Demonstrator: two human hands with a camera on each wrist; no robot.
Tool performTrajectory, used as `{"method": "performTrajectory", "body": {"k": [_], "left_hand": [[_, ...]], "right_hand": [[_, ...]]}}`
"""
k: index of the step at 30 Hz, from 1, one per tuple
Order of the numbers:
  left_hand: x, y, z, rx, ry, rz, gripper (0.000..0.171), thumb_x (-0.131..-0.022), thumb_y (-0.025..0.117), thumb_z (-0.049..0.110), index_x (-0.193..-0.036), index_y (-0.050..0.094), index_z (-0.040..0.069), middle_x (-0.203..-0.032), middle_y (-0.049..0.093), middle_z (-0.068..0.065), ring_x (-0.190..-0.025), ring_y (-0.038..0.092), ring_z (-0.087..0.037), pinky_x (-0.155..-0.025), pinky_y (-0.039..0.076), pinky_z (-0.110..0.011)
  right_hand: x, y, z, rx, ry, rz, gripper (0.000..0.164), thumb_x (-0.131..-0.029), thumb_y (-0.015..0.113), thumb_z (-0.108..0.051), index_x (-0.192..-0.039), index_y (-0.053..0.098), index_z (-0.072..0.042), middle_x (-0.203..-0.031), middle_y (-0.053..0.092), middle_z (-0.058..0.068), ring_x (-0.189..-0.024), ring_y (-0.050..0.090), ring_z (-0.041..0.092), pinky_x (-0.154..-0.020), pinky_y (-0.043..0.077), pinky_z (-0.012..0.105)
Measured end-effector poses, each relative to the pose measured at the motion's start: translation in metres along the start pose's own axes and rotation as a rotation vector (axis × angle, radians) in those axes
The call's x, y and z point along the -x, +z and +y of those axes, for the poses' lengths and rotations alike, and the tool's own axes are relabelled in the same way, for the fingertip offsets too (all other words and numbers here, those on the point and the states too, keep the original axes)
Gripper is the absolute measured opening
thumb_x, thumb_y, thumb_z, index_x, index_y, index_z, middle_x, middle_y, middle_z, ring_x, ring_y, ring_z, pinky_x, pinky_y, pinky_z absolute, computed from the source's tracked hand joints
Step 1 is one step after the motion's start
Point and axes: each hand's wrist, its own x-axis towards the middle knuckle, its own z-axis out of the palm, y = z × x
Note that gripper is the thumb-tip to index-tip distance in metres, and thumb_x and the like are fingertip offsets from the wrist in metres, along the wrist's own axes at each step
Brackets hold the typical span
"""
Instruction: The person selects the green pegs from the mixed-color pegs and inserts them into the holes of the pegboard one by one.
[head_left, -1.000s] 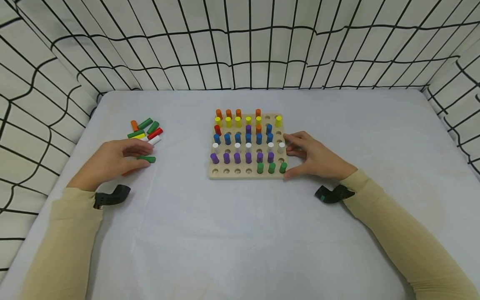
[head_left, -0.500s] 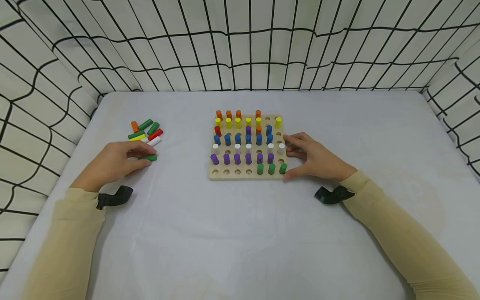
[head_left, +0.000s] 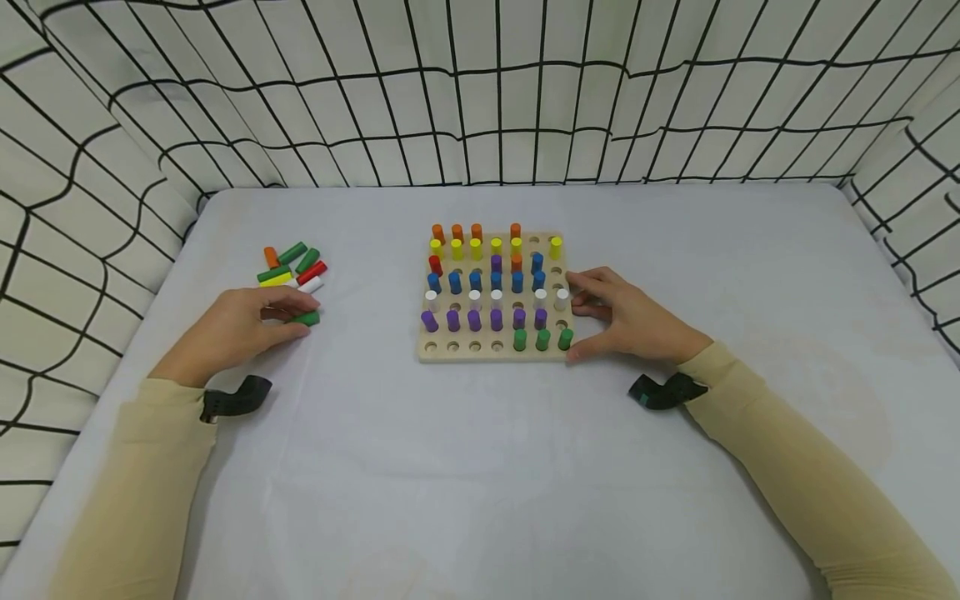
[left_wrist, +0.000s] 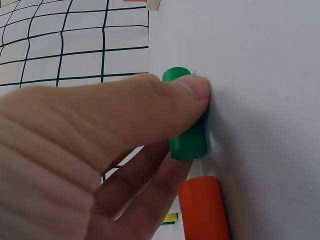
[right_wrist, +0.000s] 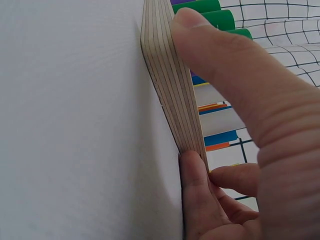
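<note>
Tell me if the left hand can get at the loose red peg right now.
Probably, but not freely: the left hand is pinching a green peg. The red peg lies just beyond that hand, with nothing visible on top, though a white peg sits along its near side.

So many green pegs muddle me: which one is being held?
The green peg pinched by the left hand. Three loose greens lie in the pile; three upright greens stand in the board.
</note>
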Motion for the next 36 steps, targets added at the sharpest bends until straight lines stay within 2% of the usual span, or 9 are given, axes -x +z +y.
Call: {"method": "performTrajectory", "body": {"k": [5, 9, 11, 15, 18, 21, 25, 32, 36], "left_hand": [[-0.002, 0.0, 0.001, -0.036, -0.014, -0.013, 0.032, -0.095, 0.076, 0.023, -0.127, 0.073, 0.016, -0.123, 0.075, -0.011, -0.118, 0.066, -0.026, -0.095, 0.049, -0.019], [-0.002, 0.0, 0.004, -0.062, 0.007, -0.005, 0.03, -0.096, 0.074, 0.016, -0.126, 0.073, 0.014, -0.122, 0.075, -0.014, -0.119, 0.066, -0.033, -0.103, 0.051, -0.048], [-0.002, 0.0, 0.005, -0.075, 0.018, 0.003, 0.03, -0.096, 0.073, 0.016, -0.126, 0.073, 0.013, -0.123, 0.075, -0.015, -0.118, 0.066, -0.035, -0.102, 0.052, -0.052], [-0.001, -0.003, 0.008, -0.096, 0.038, 0.04, 0.032, -0.096, 0.074, 0.018, -0.128, 0.072, 0.015, -0.125, 0.074, -0.015, -0.114, 0.069, -0.035, -0.095, 0.054, -0.032], [0.0, -0.004, 0.011, -0.092, 0.051, 0.067, 0.034, -0.095, 0.075, 0.017, -0.129, 0.072, 0.017, -0.126, 0.074, -0.014, -0.113, 0.071, -0.034, -0.088, 0.047, -0.013], [0.0, -0.003, 0.015, -0.084, 0.075, 0.08, 0.035, -0.095, 0.075, 0.013, -0.129, 0.072, 0.015, -0.125, 0.074, -0.015, -0.113, 0.072, -0.035, -0.089, 0.052, -0.012], [0.001, -0.001, 0.021, -0.092, 0.128, 0.093, 0.034, -0.095, 0.073, 0.008, -0.129, 0.072, 0.013, -0.123, 0.075, -0.013, -0.111, 0.072, -0.032, -0.094, 0.059, -0.029], [0.002, 0.002, 0.029, -0.06, 0.212, 0.116, 0.032, -0.094, 0.075, 0.01, -0.126, 0.074, 0.015, -0.123, 0.076, -0.008, -0.105, 0.071, -0.007, -0.087, 0.044, 0.004], [0.003, 0.005, 0.033, -0.027, 0.255, 0.124, 0.033, -0.093, 0.076, 0.006, -0.125, 0.074, 0.013, -0.12, 0.077, -0.007, -0.1, 0.066, 0.011, -0.087, 0.042, 0.007]], "right_hand": [[0.0, 0.0, 0.002, -0.013, -0.001, 0.001, 0.12, -0.072, 0.095, -0.04, -0.164, 0.025, -0.011, -0.152, 0.039, 0.007, -0.14, 0.049, 0.02, -0.118, 0.043, 0.027], [0.0, 0.0, 0.002, -0.017, -0.001, 0.002, 0.119, -0.072, 0.095, -0.038, -0.164, 0.026, -0.01, -0.152, 0.039, 0.007, -0.141, 0.05, 0.021, -0.118, 0.043, 0.027], [0.001, 0.0, 0.002, -0.018, -0.004, 0.001, 0.118, -0.073, 0.095, -0.038, -0.164, 0.026, -0.01, -0.153, 0.038, 0.008, -0.141, 0.049, 0.022, -0.118, 0.043, 0.027], [0.001, 0.0, 0.002, -0.022, -0.004, 0.004, 0.118, -0.072, 0.095, -0.037, -0.164, 0.026, -0.01, -0.153, 0.038, 0.008, -0.141, 0.049, 0.022, -0.118, 0.043, 0.027], [0.001, 0.0, 0.002, -0.028, -0.004, 0.005, 0.118, -0.073, 0.095, -0.036, -0.164, 0.026, -0.009, -0.153, 0.038, 0.008, -0.141, 0.049, 0.022, -0.117, 0.044, 0.027], [0.002, 0.001, 0.003, -0.038, -0.007, 0.005, 0.118, -0.073, 0.096, -0.034, -0.164, 0.025, -0.008, -0.153, 0.038, 0.009, -0.141, 0.049, 0.023, -0.117, 0.044, 0.025], [0.003, 0.002, 0.004, -0.053, -0.007, 0.003, 0.118, -0.073, 0.096, -0.032, -0.164, 0.025, -0.007, -0.153, 0.038, 0.009, -0.141, 0.05, 0.022, -0.116, 0.044, 0.023], [0.003, 0.001, 0.0, -0.035, 0.0, 0.003, 0.119, -0.072, 0.095, -0.036, -0.164, 0.025, -0.009, -0.156, 0.036, 0.007, -0.142, 0.051, 0.022, -0.117, 0.044, 0.028], [0.002, 0.001, -0.001, -0.03, 0.004, 0.002, 0.119, -0.073, 0.095, -0.039, -0.164, 0.025, -0.011, -0.156, 0.036, 0.006, -0.141, 0.052, 0.021, -0.118, 0.045, 0.029]]}}
